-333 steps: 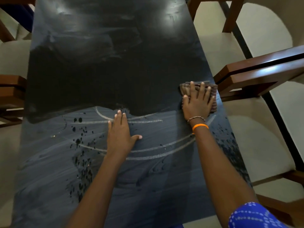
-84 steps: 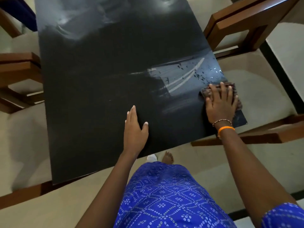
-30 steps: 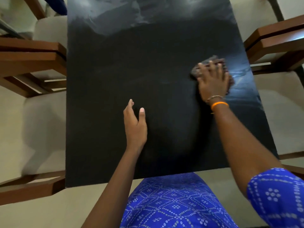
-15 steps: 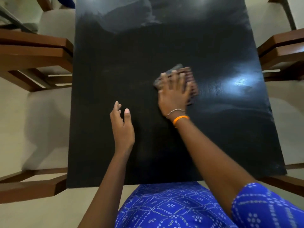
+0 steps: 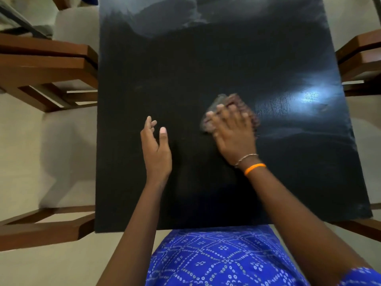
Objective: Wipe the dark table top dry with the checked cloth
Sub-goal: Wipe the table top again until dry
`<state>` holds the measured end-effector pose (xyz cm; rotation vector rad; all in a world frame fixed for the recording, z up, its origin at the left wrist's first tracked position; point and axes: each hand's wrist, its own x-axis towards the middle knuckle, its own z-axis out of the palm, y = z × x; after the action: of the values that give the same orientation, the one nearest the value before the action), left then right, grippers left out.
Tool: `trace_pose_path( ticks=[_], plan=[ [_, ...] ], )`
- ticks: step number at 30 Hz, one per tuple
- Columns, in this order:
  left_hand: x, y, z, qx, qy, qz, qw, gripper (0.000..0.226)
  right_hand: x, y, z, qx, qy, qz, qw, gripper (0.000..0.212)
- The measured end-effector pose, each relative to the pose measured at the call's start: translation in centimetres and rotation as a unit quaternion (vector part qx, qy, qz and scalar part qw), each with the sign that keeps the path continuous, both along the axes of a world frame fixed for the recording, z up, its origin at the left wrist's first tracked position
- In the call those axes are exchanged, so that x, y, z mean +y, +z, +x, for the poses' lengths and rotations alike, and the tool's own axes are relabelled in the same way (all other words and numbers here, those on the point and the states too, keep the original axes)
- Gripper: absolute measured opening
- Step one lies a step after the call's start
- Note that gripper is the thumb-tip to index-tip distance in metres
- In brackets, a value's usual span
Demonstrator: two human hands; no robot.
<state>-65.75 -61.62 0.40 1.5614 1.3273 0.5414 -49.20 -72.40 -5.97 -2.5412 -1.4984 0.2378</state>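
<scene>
Since 0.5 s ago the cloth point(image 5: 231, 112) w/ the right hand point(image 5: 234, 134) on it has slid a bit right of table centre; the left hand point(image 5: 155, 150) has tipped up onto its edge and drifted slightly right. Head cam has barely shifted.

Table point(image 5: 185, 69): dark top fills the middle of the view, near edge just in front of the person's blue patterned dress point(image 5: 216, 263). Grey streaky sheen across the table's far end; bright light patch near its right edge. Rest of the top looks matt and dark.

Chairs: brown wooden frames w/ pale seats, left chair point(image 5: 47, 65) tucked against the table's left side, another frame point(image 5: 41, 228) by the near-left corner, right chair point(image 5: 358, 58) against the right side.

No containers, no readable writing.

Cloth: bunched, reddish-brown checks, blurred, flat on the table about mid-depth, right of centre.

Right hand: palm down, fingers spread and straight, pressing the cloth onto the table; thin bracelet and orange band point(image 5: 254, 168) at the wrist.

Left hand: left of the cloth, apart from it, fingers straight and close together, thumb up, holding nothing; can't tell if its edge touches the table.
</scene>
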Motion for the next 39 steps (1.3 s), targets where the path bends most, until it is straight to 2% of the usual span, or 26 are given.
trace_pose_path(
  ticks=[3, 6, 10, 12, 14, 17, 20, 22, 25, 27, 30, 35, 39],
  plan=[
    [-0.3, -0.3, 1.3, 0.003, -0.02, -0.015, 1.0, 0.05, -5.0, 0.1, 7.6, -0.019, -0.148, -0.028, 0.988, 0.054],
    [-0.3, -0.5, 2.1, 0.0, -0.039, -0.034, 0.999, 0.051, -9.0, 0.4, 12.7, -0.021, -0.286, -0.042, 0.957, 0.057],
    [-0.5, -0.4, 3.0, -0.014, -0.066, -0.05, 0.996, 0.052, -8.8, 0.6, 12.9, -0.013, -0.372, -0.028, 0.928, 0.06],
    [-0.5, -0.4, 3.2, -0.019, -0.066, -0.061, 0.996, 0.051, -6.6, 0.7, 10.1, -0.009, -0.37, -0.025, 0.929, 0.061],
    [-0.5, -0.5, 3.0, -0.017, -0.058, -0.065, 0.996, 0.051, -3.9, 0.6, 5.9, -0.003, -0.307, -0.025, 0.951, 0.061],
    [-0.2, -0.5, 2.7, -0.01, -0.043, -0.052, 0.998, 0.05, 0.4, 0.5, -1.8, 0.027, -0.163, -0.017, 0.986, 0.06],
    [-0.4, -0.3, 2.7, -0.005, -0.018, -0.033, 0.999, 0.05, 2.9, 0.3, -7.6, 0.039, 0.006, 0.009, 0.999, 0.057],
    [-1.2, -0.2, 3.2, 0.001, -0.025, -0.024, 0.999, 0.05, 2.7, 0.1, -7.7, 0.035, 0.078, 0.012, 0.996, 0.054],
    [-3.4, 0.0, 4.4, 0.028, -0.073, 0.004, 0.997, 0.051, 1.2, 0.0, -4.0, 0.038, 0.123, 0.004, 0.992, 0.053],
    [-5.2, 0.1, 5.7, 0.04, -0.1, 0.019, 0.994, 0.051, -0.3, 0.1, -0.3, 0.034, 0.088, -0.003, 0.996, 0.053],
    [-7.7, 0.3, 7.7, 0.058, -0.139, 0.032, 0.988, 0.051, -3.2, 0.3, 6.7, 0.014, -0.032, -0.004, 0.999, 0.053],
    [-11.0, 0.3, 10.7, 0.083, -0.228, 0.047, 0.969, 0.06, -8.5, 0.3, 18.5, -0.008, -0.229, -0.026, 0.973, 0.05],
    [-13.1, 0.0, 12.4, 0.113, -0.284, 0.065, 0.95, 0.063, -7.9, 0.8, 24.4, 0.036, -0.275, -0.045, 0.96, 0.053]
  ],
)
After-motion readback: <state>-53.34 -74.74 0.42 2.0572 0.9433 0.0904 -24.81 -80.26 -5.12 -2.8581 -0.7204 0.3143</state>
